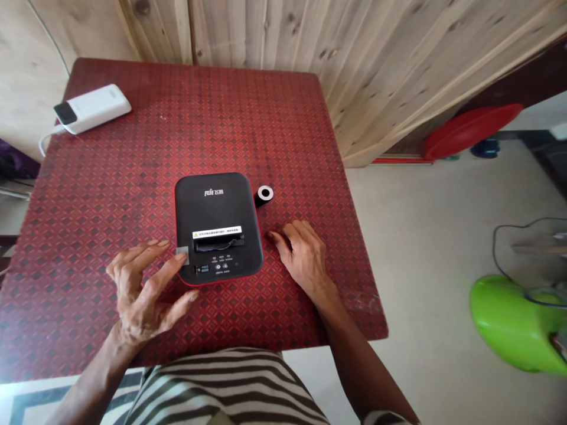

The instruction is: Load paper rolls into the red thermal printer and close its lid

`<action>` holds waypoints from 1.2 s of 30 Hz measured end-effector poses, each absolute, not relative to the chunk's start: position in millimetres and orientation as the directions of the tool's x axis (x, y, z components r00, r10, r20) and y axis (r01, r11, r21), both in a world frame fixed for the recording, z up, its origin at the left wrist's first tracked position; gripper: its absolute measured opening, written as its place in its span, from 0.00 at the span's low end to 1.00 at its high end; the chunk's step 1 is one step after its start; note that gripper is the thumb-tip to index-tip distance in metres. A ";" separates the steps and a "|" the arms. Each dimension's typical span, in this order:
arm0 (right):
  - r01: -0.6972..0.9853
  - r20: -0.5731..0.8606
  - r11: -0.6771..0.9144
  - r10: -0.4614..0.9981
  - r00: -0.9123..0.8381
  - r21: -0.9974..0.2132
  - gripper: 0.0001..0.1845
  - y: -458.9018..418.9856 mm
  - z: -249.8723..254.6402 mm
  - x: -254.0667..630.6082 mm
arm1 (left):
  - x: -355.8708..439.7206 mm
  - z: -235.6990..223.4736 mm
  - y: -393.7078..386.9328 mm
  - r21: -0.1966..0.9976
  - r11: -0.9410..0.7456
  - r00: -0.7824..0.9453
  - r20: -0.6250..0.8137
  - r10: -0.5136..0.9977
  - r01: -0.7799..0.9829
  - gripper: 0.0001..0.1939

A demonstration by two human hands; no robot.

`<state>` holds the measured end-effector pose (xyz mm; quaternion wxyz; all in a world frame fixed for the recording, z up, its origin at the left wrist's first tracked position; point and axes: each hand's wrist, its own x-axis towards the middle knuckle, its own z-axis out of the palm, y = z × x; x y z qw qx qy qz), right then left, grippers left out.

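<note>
On the red patterned tabletop point(301, 130), toward its near side: one black device point(215, 212), red-rimmed, lying flat, slot and printed label face up.

Left hand point(142, 289): grip open, fingers spread, closed round nothing; index fingertip on a small grey tab point(185, 250) at the device's left edge.

Right hand point(305, 254): grip loosely curled, just beside the device's right edge; underside hidden, contents cannot be told.

Handling, as judged: light fingertip pressure suits the tab; the right palm could brace the opposite rim against sliding, both hands kept off the slot.

Black roll, white-ended point(259, 198): just beside the device's upper right edge, likely bumped by a rightward shift.

Edges: the near edge runs between device and striped shirt point(230, 383); right edge well beyond the right hand. Widest room for movement: the far side, with a white power bank point(100, 109) and cable at the far left.
</note>
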<state>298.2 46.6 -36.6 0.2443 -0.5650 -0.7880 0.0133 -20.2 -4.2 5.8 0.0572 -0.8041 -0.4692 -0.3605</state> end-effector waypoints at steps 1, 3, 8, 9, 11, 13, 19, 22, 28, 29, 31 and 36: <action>0.888 0.375 0.361 0.895 -0.242 -0.287 0.20 46.8 -36.2 298.0 | -19.9 5.3 -4.5 0.259 -0.549 0.293 0.628 0.721 0.795 0.31; 0.892 0.374 0.359 0.895 -0.244 -0.276 0.20 47.0 -34.9 297.9 | -19.4 4.6 -5.1 0.320 -0.530 0.260 0.605 0.752 0.786 0.33; 0.886 0.360 0.364 0.898 -0.252 -0.288 0.19 47.5 -32.1 299.6 | -18.9 3.2 -5.8 0.516 -0.451 0.155 0.517 0.842 0.728 0.35; 0.882 0.359 0.367 0.898 -0.253 -0.296 0.19 47.4 -32.0 300.1 | -19.0 2.6 -5.5 0.535 -0.440 0.142 0.507 0.850 0.721 0.34; 0.874 0.355 0.371 0.900 -0.255 -0.314 0.19 47.0 -31.7 301.1 | -19.4 1.0 -4.5 0.559 -0.423 0.124 0.493 0.861 0.714 0.33; 0.869 0.355 0.373 0.900 -0.254 -0.325 0.19 46.6 -31.5 301.6 | -20.0 -0.9 -3.4 0.565 -0.430 0.123 0.499 0.858 0.705 0.35; 0.868 0.354 0.360 0.905 -0.235 -0.343 0.21 46.7 -35.3 301.5 | -21.2 -2.2 -3.1 0.563 -0.401 0.131 0.458 0.879 0.723 0.29; 0.865 0.332 0.337 0.918 -0.216 -0.371 0.21 46.1 -34.4 302.2 | -20.2 -2.5 -3.1 0.530 -0.439 0.152 0.499 0.853 0.726 0.27; 0.749 0.465 0.499 0.837 -0.288 -0.435 0.11 45.1 22.2 285.6 | -16.8 -1.7 -1.5 0.413 -0.493 0.201 0.575 0.793 0.766 0.31; 0.712 0.490 0.551 0.809 -0.326 -0.435 0.08 47.9 36.0 277.2 | -16.0 -1.2 -1.3 0.394 -0.506 0.214 0.587 0.781 0.767 0.32; 0.672 0.457 0.626 0.769 -0.447 -0.396 0.09 58.2 60.4 255.6 | -14.3 -0.9 -1.2 0.367 -0.535 0.236 0.611 0.755 0.761 0.35; 0.738 -0.002 0.644 0.753 -0.658 -0.201 0.11 97.7 85.8 197.2 | -11.0 -5.8 -2.0 0.333 -0.551 0.272 0.608 0.746 0.765 0.42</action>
